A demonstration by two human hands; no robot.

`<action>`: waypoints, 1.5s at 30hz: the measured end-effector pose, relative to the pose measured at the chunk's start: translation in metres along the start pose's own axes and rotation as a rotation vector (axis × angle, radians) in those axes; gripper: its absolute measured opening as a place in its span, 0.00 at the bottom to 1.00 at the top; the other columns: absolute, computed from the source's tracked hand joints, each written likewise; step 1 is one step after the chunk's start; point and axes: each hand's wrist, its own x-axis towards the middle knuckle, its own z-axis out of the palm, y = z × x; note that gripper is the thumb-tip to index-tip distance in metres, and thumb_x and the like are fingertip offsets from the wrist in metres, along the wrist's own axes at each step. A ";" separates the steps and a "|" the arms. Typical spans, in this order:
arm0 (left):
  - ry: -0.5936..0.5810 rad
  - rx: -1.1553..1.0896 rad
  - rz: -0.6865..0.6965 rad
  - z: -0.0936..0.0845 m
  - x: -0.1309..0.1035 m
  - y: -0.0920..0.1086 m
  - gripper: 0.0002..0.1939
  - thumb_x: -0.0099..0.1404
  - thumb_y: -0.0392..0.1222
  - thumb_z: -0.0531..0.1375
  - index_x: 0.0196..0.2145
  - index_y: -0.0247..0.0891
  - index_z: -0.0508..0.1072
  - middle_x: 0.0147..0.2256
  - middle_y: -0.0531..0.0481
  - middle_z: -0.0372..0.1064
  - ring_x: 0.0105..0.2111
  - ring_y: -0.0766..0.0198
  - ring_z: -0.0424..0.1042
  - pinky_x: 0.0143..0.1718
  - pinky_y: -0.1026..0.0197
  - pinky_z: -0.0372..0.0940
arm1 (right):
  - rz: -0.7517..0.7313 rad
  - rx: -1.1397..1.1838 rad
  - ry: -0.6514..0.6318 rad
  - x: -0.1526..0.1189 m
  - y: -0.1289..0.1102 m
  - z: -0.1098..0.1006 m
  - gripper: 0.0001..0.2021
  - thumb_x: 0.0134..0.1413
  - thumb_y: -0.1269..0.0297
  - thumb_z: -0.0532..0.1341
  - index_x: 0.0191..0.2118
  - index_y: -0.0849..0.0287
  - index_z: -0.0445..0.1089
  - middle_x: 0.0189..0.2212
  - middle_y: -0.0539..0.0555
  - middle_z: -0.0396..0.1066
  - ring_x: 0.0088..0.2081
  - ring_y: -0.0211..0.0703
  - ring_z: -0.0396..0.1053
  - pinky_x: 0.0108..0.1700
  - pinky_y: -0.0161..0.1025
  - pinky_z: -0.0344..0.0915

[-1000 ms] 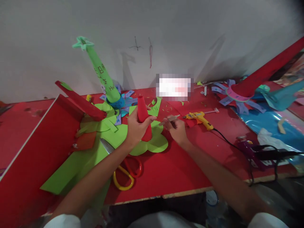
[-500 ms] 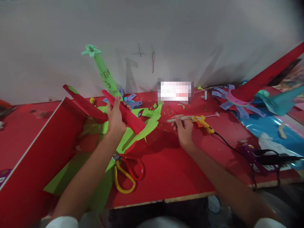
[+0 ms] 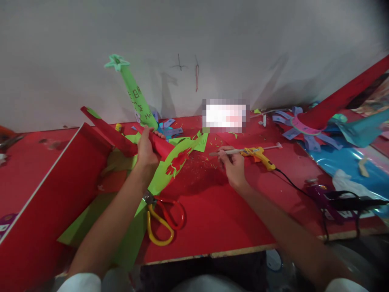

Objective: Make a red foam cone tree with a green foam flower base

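While the left hand wraps its grip around a red paper cone, fingers closed on it, the cone leans over the left-middle of the red surface, its wide end meeting a tilted green paper sheet; ragged red tabs show against that sheet; the right hand has a narrow grip, pinching a pale stick just in front of a yellow glue gun, though whether stick and nozzle touch I cannot tell; the clearest writing is on a light green cone behind the left hand, where dark letters run down the side, a "B" and lower a "Ha" legible, the rest too small or turned away; a purple box at the right bears white lettering partly hidden by black straps, so no word can be read; a bright panel by the wall is pixelated beyond reading; no brand is legible on the glue gun or on the scissors, whose red and yellow handles lie near the front edge beside the left forearm.
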 end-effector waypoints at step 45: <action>-0.004 0.083 0.120 0.023 -0.039 -0.021 0.19 0.61 0.51 0.72 0.33 0.41 0.67 0.24 0.59 0.63 0.21 0.73 0.65 0.25 0.67 0.63 | -0.104 -0.144 -0.497 -0.021 -0.015 0.015 0.27 0.66 0.36 0.58 0.27 0.52 0.77 0.36 0.58 0.76 0.54 0.55 0.71 0.47 0.47 0.72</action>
